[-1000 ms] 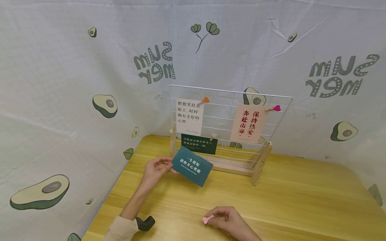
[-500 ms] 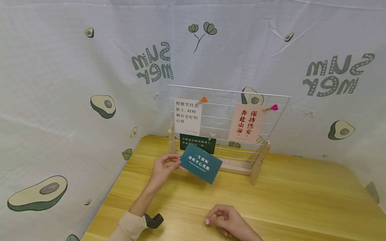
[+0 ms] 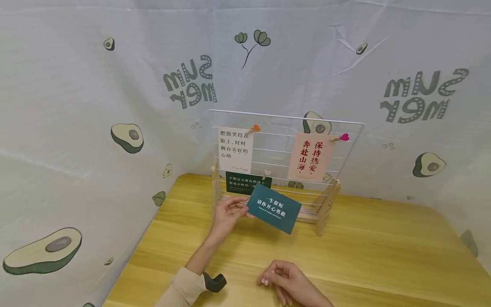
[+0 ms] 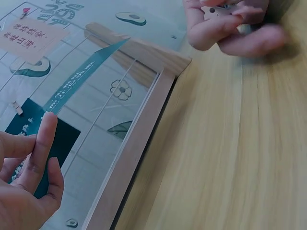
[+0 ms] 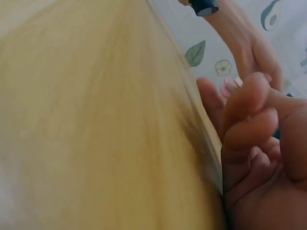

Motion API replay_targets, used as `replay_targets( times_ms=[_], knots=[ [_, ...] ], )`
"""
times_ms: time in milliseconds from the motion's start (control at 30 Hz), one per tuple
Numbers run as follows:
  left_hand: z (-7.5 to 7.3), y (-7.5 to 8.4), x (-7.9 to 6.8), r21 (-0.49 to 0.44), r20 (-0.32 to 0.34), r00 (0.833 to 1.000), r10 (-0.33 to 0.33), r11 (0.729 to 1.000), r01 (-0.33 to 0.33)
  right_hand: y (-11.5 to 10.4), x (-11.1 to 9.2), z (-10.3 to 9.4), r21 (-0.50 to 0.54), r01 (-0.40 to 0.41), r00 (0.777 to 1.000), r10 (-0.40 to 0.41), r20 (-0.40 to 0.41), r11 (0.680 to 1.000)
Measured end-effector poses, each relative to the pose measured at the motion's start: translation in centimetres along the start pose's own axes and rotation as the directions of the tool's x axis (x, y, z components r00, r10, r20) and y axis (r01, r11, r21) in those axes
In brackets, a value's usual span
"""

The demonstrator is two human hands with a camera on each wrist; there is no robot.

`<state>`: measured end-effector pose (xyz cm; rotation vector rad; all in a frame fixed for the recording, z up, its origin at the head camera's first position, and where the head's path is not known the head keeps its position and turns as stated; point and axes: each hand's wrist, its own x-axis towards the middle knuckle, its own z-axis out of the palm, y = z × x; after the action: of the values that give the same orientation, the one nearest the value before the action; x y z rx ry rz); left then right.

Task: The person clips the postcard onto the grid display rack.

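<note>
In the head view my left hand pinches a teal card with white lettering by its left edge, between thumb and fingers. The card is tilted and overlaps the lower part of a white wire grid rack on wooden feet. Near the front of the table, my right hand holds a small pink clothespin at its fingertips, mostly covered by the fingers. The right wrist view shows the clothespin's pink end poking out past the fingers. A dark green card hangs behind the teal one.
On the grid a white card hangs by an orange heart clothespin, and a pink card by a magenta one. A white heart clothespin holds the dark green card. A printed cloth surrounds the wooden table.
My left hand has carried the teal card to the right along the front of the rack. The right hand stays in place while its fingers shift around the clothespin, covering more of it.
</note>
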<state>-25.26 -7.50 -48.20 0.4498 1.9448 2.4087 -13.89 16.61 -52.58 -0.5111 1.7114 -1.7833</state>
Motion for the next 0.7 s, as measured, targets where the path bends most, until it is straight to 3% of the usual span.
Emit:
replay_targets(
  times_ms=[100,233,400,700],
  knots=[
    [1.0,-0.4,0.4,-0.006,-0.002,1.0,0.005,1.0,-0.005,0.2,0.0,0.0,0.023,0.023,1.0,-0.024,0.018,0.999],
    [2.2,-0.8,1.0,-0.017,0.007,1.0,0.026,1.0,-0.026,0.4,0.3,0.0,-0.025,0.051,0.999,-0.051,-0.005,0.998],
    [3.4,-1.3,1.5,-0.021,0.004,1.0,0.015,1.0,-0.015,0.2,0.4,-0.1,-0.078,0.004,0.999,-0.007,-0.038,0.997],
    [5.1,-1.9,1.9,-0.046,-0.042,0.999,-0.005,0.999,0.003,0.2,0.0,-0.3,-0.044,-0.006,1.0,0.005,-0.017,0.999]
  ],
)
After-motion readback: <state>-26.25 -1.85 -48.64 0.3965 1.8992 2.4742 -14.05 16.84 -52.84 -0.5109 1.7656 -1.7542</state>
